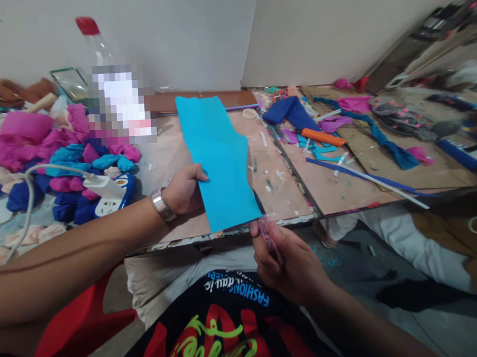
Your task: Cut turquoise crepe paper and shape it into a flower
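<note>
Above the worktop's front edge, a bright-blue, oblong, cloth-like sheet is held, its long axis pointed to the back edge. Its left side is pinched by the left hand; pink-handled scissors are clasped by the right hand at its near right corner.

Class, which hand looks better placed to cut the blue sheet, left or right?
Probably the right hand: it holds the pink-handled scissors by the lower right corner of the blue sheet. The left hand grips the sheet's left edge, likelier suited to steadying.
</note>
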`<state>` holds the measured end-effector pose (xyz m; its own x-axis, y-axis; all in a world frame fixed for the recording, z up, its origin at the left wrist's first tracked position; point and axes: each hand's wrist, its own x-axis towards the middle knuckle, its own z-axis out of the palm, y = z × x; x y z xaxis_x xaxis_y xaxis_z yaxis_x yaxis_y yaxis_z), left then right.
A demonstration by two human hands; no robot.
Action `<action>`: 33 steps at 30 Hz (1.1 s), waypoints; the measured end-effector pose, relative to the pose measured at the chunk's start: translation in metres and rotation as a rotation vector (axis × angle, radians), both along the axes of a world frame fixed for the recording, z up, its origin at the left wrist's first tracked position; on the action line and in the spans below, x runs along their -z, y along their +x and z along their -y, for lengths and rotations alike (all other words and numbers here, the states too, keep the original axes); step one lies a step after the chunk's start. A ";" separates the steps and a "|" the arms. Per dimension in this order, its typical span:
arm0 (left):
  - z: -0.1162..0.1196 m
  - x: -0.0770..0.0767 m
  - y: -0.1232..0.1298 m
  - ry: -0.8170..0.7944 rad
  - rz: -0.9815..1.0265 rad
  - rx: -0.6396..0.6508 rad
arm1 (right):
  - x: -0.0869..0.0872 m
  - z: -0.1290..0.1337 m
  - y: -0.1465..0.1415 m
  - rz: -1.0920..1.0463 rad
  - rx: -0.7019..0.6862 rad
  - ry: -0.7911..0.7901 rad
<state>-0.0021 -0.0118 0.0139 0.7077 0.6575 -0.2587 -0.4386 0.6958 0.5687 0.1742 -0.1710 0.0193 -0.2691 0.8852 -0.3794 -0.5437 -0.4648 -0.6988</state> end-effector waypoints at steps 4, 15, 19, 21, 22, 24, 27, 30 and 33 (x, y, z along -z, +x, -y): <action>0.001 0.000 0.000 0.024 0.045 0.021 | 0.000 0.000 0.000 0.013 0.007 -0.002; -0.004 0.008 0.000 -0.043 0.014 -0.011 | 0.000 -0.001 -0.003 0.014 0.011 -0.019; -0.003 0.004 0.000 -0.037 0.020 0.004 | 0.001 0.002 -0.004 0.017 -0.012 0.012; -0.002 0.002 0.000 -0.026 0.033 0.010 | 0.001 0.002 -0.004 0.031 -0.007 0.017; -0.001 0.002 0.000 -0.019 0.047 0.009 | 0.001 0.003 -0.004 0.039 -0.003 0.016; 0.000 0.001 0.000 0.000 0.075 -0.004 | 0.000 0.003 -0.003 0.055 0.002 0.009; 0.000 0.000 0.000 -0.004 0.048 -0.017 | 0.000 0.003 -0.002 0.075 -0.005 0.008; -0.001 0.000 -0.001 -0.041 -0.018 -0.040 | 0.001 0.003 -0.002 0.075 -0.011 0.022; -0.002 0.002 -0.001 -0.063 -0.031 -0.046 | 0.003 0.003 -0.002 0.062 -0.014 0.045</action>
<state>-0.0035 -0.0101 0.0116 0.6679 0.6713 -0.3214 -0.4543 0.7097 0.5384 0.1722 -0.1741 0.0163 -0.2585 0.8981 -0.3558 -0.4927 -0.4393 -0.7512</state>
